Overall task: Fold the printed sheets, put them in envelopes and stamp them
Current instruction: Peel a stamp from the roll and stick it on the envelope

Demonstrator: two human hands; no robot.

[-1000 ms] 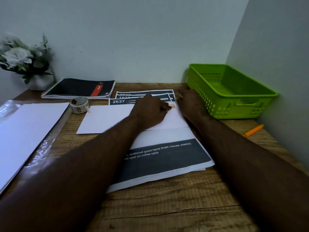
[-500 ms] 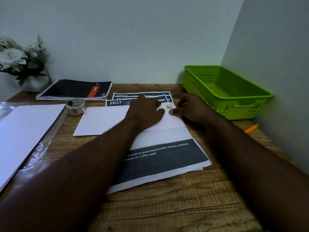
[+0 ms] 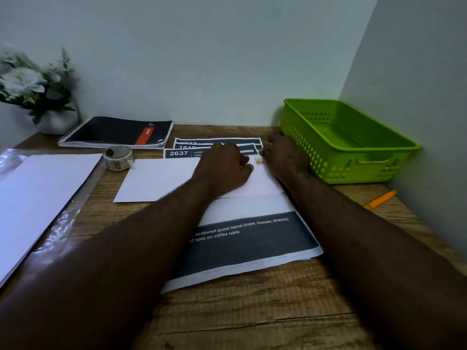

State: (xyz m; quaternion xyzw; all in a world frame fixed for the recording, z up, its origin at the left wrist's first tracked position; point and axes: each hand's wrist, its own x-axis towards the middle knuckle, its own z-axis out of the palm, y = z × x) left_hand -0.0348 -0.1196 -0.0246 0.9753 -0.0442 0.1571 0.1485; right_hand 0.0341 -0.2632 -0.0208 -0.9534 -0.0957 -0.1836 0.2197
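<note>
White paper envelope [image 3: 161,181], centre frame, on printed sheets [image 3: 252,238] headed "2637", "1619". Left hand [image 3: 223,170] presses it, fingers loosely curled; right hand [image 3: 284,157] beside small orange stamp [image 3: 259,161], grip indeterminate.

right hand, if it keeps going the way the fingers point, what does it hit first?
Probably the printed sheets just past the right hand, then the back wall. The green basket sits beside it, likely out of line; depth is unclear.
</note>
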